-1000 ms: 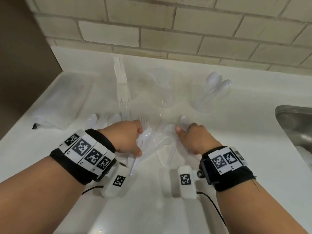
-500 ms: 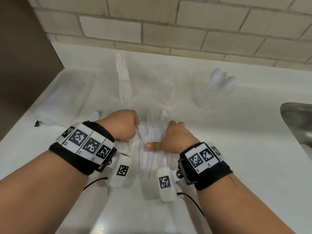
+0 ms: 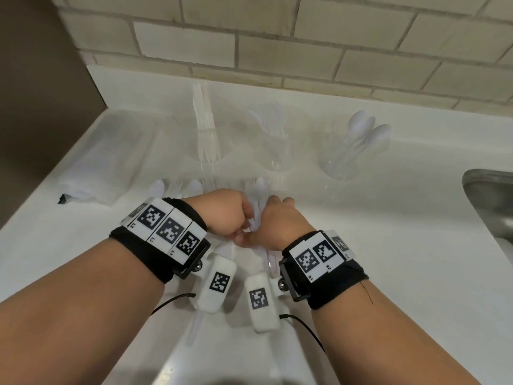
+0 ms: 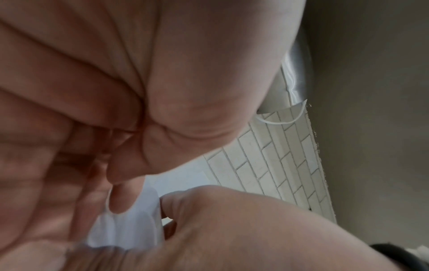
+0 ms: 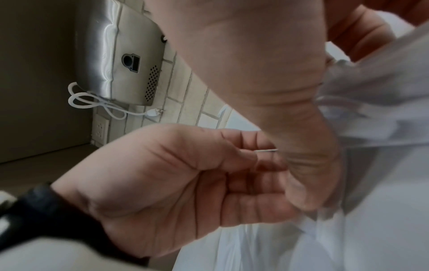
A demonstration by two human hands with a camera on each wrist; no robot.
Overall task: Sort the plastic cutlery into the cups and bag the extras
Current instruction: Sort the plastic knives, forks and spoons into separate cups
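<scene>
Three clear cups (image 3: 274, 151) stand on white counter (image 3: 388, 218) below brick wall (image 3: 277, 37).

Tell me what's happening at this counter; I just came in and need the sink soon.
A person is gathering loose white plastic cutlery on the white counter, with left hand and right hand pressed together around the bundle. Behind stand three clear plastic cups: knives, forks and spoons already sorted. A clear plastic bag lies unused at left. The steel sink is untouched.
</scene>
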